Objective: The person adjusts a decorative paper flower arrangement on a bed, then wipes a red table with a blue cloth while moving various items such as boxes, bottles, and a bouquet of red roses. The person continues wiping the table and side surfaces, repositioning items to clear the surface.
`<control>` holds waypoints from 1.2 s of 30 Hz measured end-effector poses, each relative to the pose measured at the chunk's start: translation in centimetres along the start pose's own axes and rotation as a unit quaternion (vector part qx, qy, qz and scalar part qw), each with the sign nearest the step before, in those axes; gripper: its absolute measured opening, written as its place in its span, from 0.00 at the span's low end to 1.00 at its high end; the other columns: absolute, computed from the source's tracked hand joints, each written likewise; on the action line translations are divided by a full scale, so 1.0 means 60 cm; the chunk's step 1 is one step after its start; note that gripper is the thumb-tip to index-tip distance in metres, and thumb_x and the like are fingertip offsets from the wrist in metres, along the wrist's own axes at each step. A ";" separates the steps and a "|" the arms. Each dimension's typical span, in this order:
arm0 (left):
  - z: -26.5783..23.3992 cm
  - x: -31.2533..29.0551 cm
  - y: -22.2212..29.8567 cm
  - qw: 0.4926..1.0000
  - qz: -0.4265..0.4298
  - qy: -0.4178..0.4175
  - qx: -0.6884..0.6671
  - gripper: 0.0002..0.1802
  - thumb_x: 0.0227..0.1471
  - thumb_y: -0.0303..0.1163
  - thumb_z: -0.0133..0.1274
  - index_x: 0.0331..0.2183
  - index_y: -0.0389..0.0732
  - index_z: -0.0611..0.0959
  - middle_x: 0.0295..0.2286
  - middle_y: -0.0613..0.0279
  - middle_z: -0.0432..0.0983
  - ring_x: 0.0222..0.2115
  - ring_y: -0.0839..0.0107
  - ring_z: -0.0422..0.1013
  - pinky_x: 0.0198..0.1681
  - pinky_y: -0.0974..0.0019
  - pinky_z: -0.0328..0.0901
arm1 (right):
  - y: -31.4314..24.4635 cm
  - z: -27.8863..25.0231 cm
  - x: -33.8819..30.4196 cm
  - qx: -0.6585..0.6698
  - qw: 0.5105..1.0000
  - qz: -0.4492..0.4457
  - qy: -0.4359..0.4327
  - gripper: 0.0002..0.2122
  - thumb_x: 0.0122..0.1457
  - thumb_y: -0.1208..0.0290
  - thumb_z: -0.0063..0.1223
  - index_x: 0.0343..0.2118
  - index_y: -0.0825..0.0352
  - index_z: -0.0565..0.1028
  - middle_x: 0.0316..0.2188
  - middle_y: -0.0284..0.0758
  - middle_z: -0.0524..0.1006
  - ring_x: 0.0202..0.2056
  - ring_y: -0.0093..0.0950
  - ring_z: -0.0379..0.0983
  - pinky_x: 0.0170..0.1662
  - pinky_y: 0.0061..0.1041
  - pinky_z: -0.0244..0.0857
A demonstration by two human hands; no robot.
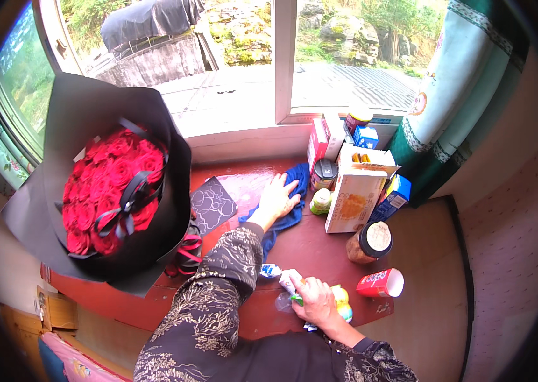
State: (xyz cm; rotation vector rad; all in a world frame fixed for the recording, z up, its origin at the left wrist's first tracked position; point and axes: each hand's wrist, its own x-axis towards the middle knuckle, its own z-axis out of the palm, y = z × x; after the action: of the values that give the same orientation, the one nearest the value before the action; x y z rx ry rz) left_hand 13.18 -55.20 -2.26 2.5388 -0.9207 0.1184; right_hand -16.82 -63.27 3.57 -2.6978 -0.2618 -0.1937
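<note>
A dark blue cloth (294, 216) lies bunched on the red tabletop (310, 248). My left hand (275, 200) rests flat on the cloth, its fingers spread. Close to the table's front edge, my right hand (315, 300) has its fingers bent over a cluster of small packages. A small white package (290, 279) sticks out beyond its fingertips, with a bit of green below. Round yellow and green items (341, 298) show beside this hand. What it grips is partly hidden. A small blue-and-white packet (269, 271) lies left of the white one.
A large bouquet of red roses (113, 184) in black wrapping fills the left side. Boxes and jars crowd the right, including an upright tan box (355, 197), a green-lidded bottle (321, 201), a dark jar (369, 242) and a red cup (380, 282). A window stands behind.
</note>
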 end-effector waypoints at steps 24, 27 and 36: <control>-0.051 -0.205 -0.075 0.952 -0.279 0.107 0.063 0.30 0.58 0.50 0.41 0.57 0.46 0.69 0.61 0.43 0.49 0.62 0.50 0.47 0.64 0.52 0.41 | 0.008 -0.012 -0.032 0.055 0.994 -0.096 0.001 0.32 0.35 0.71 0.62 0.50 0.59 0.71 0.28 0.36 0.72 0.31 0.37 0.71 0.32 0.35 0.65; -0.057 -0.140 -0.102 0.945 -0.290 0.091 0.123 0.32 0.58 0.50 0.39 0.58 0.42 0.67 0.62 0.45 0.47 0.64 0.52 0.42 0.64 0.51 0.38 | 0.006 -0.016 -0.030 0.060 0.994 -0.089 -0.002 0.31 0.35 0.71 0.62 0.50 0.59 0.71 0.29 0.36 0.73 0.31 0.37 0.72 0.33 0.35 0.65; -0.057 -0.033 -0.074 0.989 -0.136 0.007 0.061 0.49 0.44 0.69 0.48 0.58 0.43 0.68 0.61 0.44 0.49 0.62 0.50 0.46 0.64 0.53 0.44 | 0.009 -0.016 -0.029 0.084 0.991 -0.101 0.033 0.31 0.33 0.71 0.64 0.49 0.58 0.72 0.27 0.35 0.72 0.30 0.35 0.72 0.30 0.34 0.65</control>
State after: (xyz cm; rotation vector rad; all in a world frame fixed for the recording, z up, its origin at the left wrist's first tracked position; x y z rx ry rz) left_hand 14.68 -49.54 -1.25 2.7441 -0.5685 0.1122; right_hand -18.49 -64.42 3.92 -2.4907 -0.5082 -0.3061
